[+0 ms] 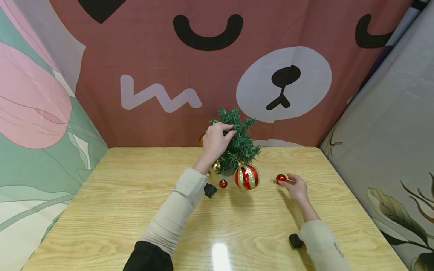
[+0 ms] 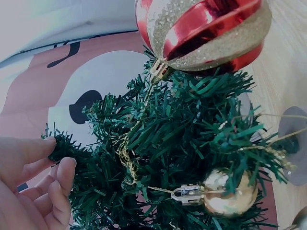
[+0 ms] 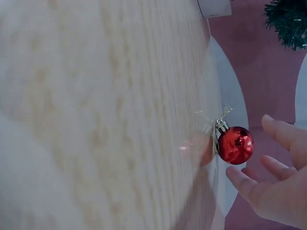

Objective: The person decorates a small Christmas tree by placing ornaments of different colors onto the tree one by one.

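A small green artificial Christmas tree (image 1: 242, 148) stands at the table's far side. My left hand (image 1: 215, 141) reaches over its left side, thumb and forefinger pinching a branch tip (image 2: 67, 146). A large red-and-gold striped bauble (image 1: 248, 177) hangs at the tree's front. In the left wrist view, a shiny gold bauble (image 2: 230, 191) hangs on a gold cord among the needles. Right of the tree, a small red bauble (image 3: 236, 145) with a gold cord lies on the table. Around it my right hand (image 1: 296, 187) spreads its fingers, a gap showing between them and the bauble in the right wrist view.
Another small red bauble (image 1: 222, 183) shows below the tree's front. The wooden table (image 1: 112, 195) ends at a printed bear curtain (image 1: 156, 124), with patterned cloth on both sides. A small black device (image 1: 296, 241) sits at my right wrist.
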The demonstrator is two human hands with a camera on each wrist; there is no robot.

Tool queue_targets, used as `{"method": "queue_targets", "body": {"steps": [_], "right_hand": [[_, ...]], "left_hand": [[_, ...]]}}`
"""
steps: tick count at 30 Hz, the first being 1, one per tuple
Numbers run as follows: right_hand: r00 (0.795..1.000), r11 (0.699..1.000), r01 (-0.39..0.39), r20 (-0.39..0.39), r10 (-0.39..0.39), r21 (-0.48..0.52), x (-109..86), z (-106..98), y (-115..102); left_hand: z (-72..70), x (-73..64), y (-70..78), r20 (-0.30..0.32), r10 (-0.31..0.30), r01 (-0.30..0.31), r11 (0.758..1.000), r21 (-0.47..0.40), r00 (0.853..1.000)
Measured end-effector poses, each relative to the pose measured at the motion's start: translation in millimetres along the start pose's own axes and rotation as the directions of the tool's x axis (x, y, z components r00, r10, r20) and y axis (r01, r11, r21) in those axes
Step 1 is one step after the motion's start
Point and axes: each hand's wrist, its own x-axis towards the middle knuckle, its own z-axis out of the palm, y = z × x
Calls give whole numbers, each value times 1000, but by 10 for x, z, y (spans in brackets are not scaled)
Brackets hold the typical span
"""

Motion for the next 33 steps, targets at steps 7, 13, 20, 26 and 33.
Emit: {"method": "queue_targets", "body": {"steps": [7,13,20,26,33], "right_hand": [[1000,1000,-28,1,28,2,78,23,47],[999,1000,-27,-23,27,10,117,38,85],[998,1000,0,-58,0,-2,133,63,105],[995,999,38,-90,-39,-11,143,83,112],[995,999,29,-92,-33,-44,158,85,130]], "left_hand": [[4,3,-7,-6,9,-9,1000,-13,1000],[-3,-5,-1,-5,1,-2,1000,-27,1000],[-5,-8,-6,-17,6,-6,999,-38,1000],[-10,-5,-9,-17,7,-7,999,-33,1000],[-10,-2,-15,-3,5,-5,999,-41,1000]]}}
